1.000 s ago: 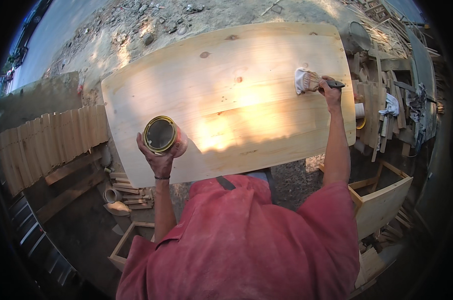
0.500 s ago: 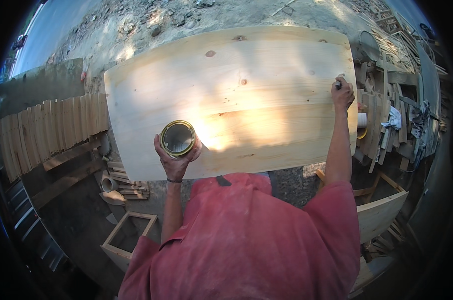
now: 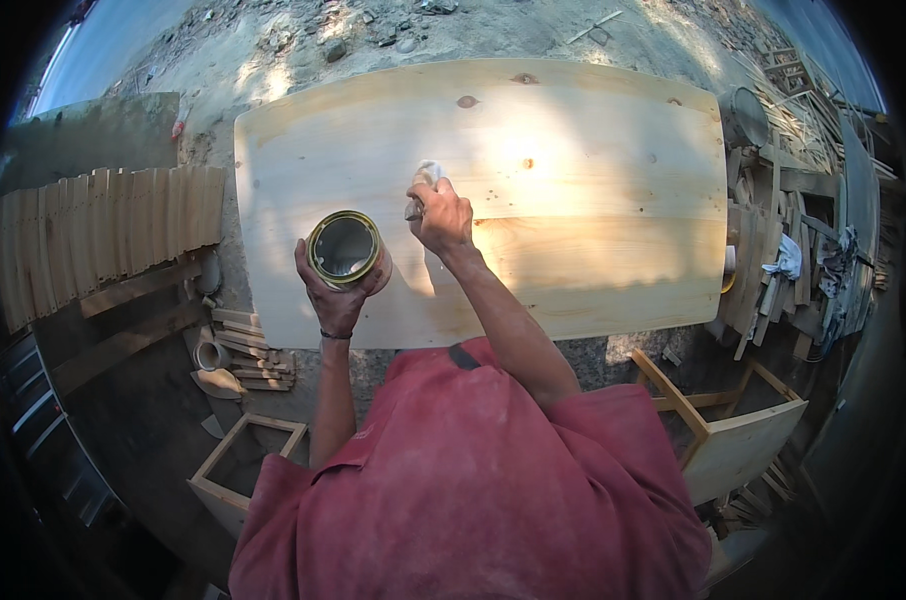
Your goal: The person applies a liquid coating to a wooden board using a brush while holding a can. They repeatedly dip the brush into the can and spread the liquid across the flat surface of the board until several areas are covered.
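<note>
My left hand [image 3: 335, 303] is wrapped round an open metal can [image 3: 342, 238] with a gold-coloured rim. It holds the can upright over the left front part of a large pale wooden panel [image 3: 593, 240]; a whitish residue shows inside. In my right hand [image 3: 445, 218] is a paintbrush [image 3: 428, 173] with pale bristles, just right of the can and farther off. The bristles point away from me, at the panel's surface; whether they touch it I cannot tell. Knots and light streaks mark the panel.
A row of upright wooden slats [image 3: 113, 235] stands at the left. Wooden frames sit near me, one at left [image 3: 245, 455] and one at right [image 3: 738, 445]. Scrap timber [image 3: 788, 230] and a metal bucket [image 3: 744, 117] lie beyond the panel's right edge. Stony ground [image 3: 393, 40] lies behind.
My right hand has swept left with the brush, from the panel's right edge to beside the can. My left hand still holds the can in nearly the same place.
</note>
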Demonstrator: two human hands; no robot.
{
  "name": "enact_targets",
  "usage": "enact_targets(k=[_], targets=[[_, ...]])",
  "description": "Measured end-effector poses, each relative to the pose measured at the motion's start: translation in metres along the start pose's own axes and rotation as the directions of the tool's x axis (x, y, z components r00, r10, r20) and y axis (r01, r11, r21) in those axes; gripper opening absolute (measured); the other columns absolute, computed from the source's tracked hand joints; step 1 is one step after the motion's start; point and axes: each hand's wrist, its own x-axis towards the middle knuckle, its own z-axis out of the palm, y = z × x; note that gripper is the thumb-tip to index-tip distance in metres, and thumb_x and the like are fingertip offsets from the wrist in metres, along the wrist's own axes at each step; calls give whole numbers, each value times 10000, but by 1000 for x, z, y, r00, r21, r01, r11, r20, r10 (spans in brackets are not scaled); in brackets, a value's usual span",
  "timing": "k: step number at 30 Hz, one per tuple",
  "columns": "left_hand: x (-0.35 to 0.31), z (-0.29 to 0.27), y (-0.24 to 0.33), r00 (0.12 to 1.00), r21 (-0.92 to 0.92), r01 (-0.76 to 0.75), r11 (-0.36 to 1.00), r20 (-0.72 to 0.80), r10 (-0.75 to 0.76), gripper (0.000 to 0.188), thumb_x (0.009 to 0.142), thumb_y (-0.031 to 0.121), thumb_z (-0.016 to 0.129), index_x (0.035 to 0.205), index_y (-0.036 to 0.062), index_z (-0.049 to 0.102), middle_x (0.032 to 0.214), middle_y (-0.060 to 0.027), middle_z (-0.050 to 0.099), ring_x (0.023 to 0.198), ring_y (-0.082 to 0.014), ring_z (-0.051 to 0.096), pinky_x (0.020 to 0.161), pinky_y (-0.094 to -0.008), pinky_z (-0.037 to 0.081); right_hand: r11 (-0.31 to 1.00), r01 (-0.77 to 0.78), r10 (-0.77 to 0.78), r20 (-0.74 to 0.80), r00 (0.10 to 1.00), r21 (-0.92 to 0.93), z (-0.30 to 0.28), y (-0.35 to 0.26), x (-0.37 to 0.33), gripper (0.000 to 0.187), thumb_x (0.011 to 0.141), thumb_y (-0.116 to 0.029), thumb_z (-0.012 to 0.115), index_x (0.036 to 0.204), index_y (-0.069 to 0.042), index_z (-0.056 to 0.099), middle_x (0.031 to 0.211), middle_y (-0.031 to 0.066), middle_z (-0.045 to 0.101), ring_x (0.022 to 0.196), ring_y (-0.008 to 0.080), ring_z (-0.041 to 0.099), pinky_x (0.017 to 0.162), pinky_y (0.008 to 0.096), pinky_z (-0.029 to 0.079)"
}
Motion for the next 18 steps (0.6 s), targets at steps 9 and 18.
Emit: enact_targets(k=[9,18], targets=[[-6,5,9,1000,-69,13,998,-14,-14,1280,633,287,981,1562,47,135,1443,-196,475,1308,-318,524,1096,-445,466,673,-202,348,-64,935,712,-103,149,-9,190,867,-85,751,1041,-16,724,851,8,707,739,66,633,667,227,521],[-16,38,28,1000,-165,-21,986,9,23,1289,621,288,987,1557,47,134,1437,-201,482,1304,-318,531,1093,-452,470,961,-275,255,-415,873,11,-236,194,-30,233,844,-150,713,1016,6,734,852,82,744,843,170,718,781,322,553]])
